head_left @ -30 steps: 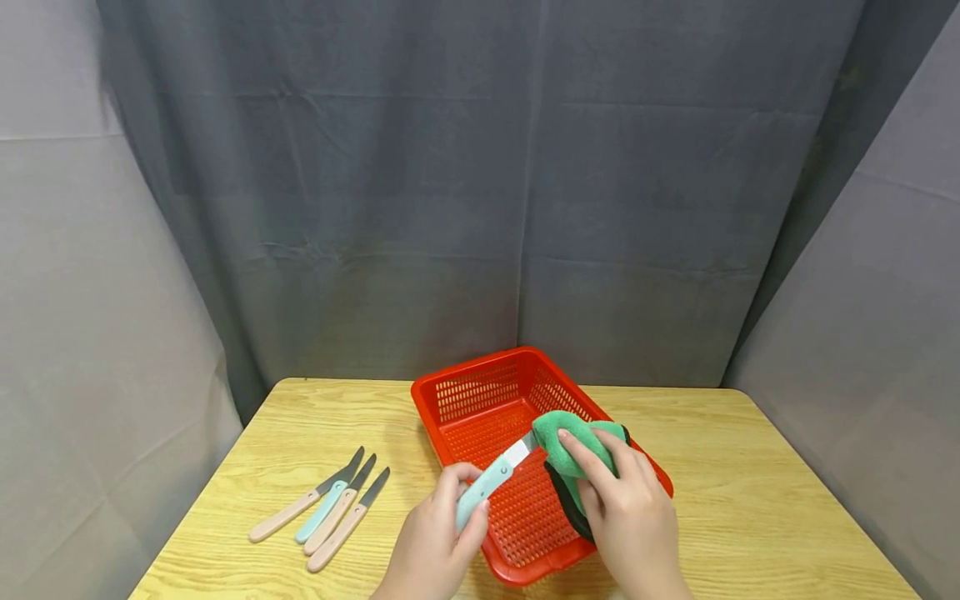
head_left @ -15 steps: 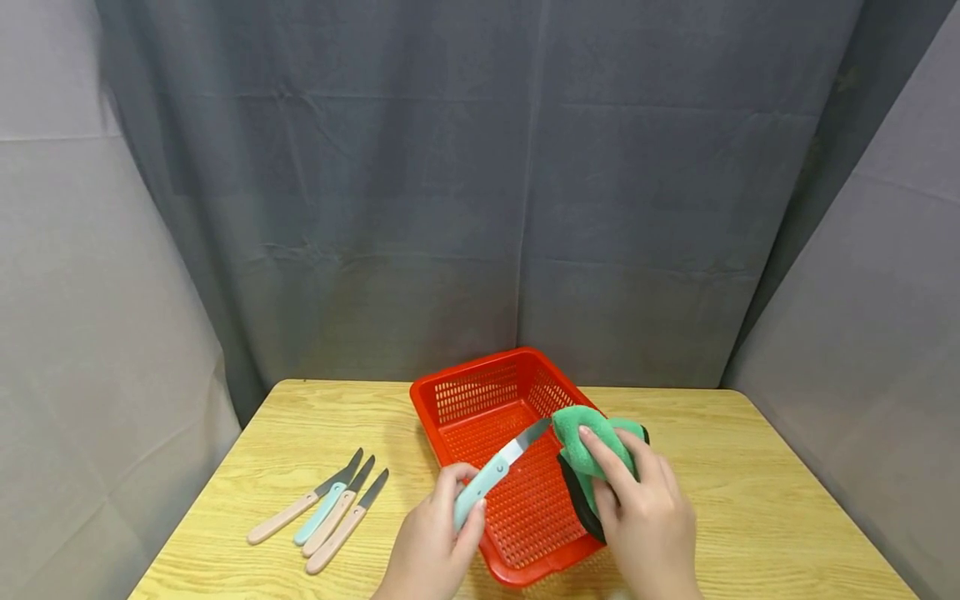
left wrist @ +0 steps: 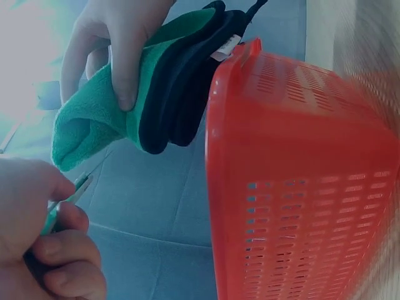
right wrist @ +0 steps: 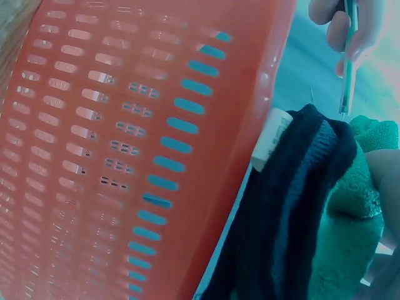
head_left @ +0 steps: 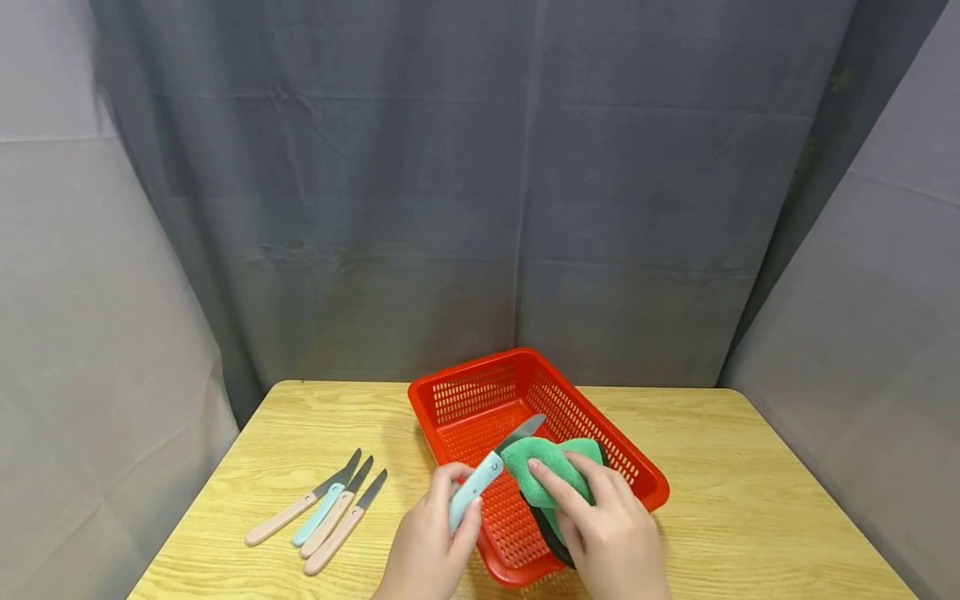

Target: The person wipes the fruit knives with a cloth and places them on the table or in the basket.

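My left hand (head_left: 429, 537) grips a table knife (head_left: 477, 487) by its light-blue handle, blade pointing up and to the right above a red plastic basket (head_left: 513, 577). My right hand (head_left: 618, 533) holds a folded green cloth (head_left: 547, 467) with black edging against the lower blade, close to the handle; the upper blade shows bare. In the left wrist view the green cloth (left wrist: 94, 119) hangs beside the basket's rim, with the left hand (left wrist: 37, 219) below it. A white tag (right wrist: 272, 139) on the cloth shows in the right wrist view.
Left of the basket, several knives lie fanned on the wooden table (head_left: 750, 500): some have pinkish-beige handles (head_left: 281, 521), one a light-blue handle (head_left: 317, 518). A grey curtain (head_left: 375, 208) stands behind the table, with paler cloth at both sides.
The right hand with the cloth moves right, off the blade's tip, then back left and down to the blade near the handle. The left hand keeps its hold, hardly shifting.
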`<state>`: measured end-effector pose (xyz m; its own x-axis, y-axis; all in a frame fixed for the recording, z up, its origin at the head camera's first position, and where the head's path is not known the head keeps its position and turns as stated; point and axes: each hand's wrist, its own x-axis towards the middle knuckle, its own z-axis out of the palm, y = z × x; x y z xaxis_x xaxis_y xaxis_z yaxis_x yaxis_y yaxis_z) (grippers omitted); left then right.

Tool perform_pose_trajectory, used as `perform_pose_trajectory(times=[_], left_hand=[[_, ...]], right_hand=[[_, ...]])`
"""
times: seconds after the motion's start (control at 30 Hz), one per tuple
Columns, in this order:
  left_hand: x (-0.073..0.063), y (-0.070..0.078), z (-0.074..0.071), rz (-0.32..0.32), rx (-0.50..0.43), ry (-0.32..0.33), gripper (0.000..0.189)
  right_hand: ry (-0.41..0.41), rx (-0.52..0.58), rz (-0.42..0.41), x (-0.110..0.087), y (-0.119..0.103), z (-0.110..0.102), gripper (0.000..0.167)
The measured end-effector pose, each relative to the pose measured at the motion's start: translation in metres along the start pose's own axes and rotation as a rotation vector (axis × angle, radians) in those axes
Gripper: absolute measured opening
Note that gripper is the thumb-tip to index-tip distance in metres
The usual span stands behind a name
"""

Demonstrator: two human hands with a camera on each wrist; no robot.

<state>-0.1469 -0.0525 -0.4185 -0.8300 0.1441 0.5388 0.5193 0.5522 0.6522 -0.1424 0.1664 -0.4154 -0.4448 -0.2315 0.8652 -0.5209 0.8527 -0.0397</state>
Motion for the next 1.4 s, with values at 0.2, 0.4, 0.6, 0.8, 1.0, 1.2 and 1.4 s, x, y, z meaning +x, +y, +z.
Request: perform_pose_trajectory(times=[0.2, 0.4, 0.6, 0.8, 1.0, 1.2, 1.4], left_hand=[[-0.001, 0.002, 0.0, 0.005, -0.003, -0.012, 0.03], [-0.002, 0.003, 0.001, 0.044, 0.007, 0.016, 0.032], [-0.003, 0.002, 0.002, 0.087, 0.008, 0.034, 0.033], [-0.004, 0.004, 0.0, 0.103, 0.002, 0.023, 0.033], [-0.003, 0.004, 0.0, 0.14, 0.027, 0.025, 0.034], [-0.004, 0.003, 0.0, 0.161, 0.04, 0.033, 0.035], [-0.004, 0.002, 0.001, 0.14, 0.032, 0.016, 0.034]], right_hand=[[-0.001, 0.01, -0.014, 0.0, -0.003, 0.002, 0.045], [-0.013, 0.008, 0.017, -0.001, -0.001, 0.003, 0.044], [-0.023, 0.005, 0.054, -0.002, 0.004, 0.003, 0.031], [0.016, -0.008, 0.062, -0.003, 0.008, 0.002, 0.073], [-0.008, -0.029, 0.132, -0.003, 0.011, -0.001, 0.078], [0.034, -0.053, 0.162, -0.005, 0.017, 0.001, 0.077], [0.12, -0.078, 0.225, -0.007, 0.022, 0.001, 0.07]])
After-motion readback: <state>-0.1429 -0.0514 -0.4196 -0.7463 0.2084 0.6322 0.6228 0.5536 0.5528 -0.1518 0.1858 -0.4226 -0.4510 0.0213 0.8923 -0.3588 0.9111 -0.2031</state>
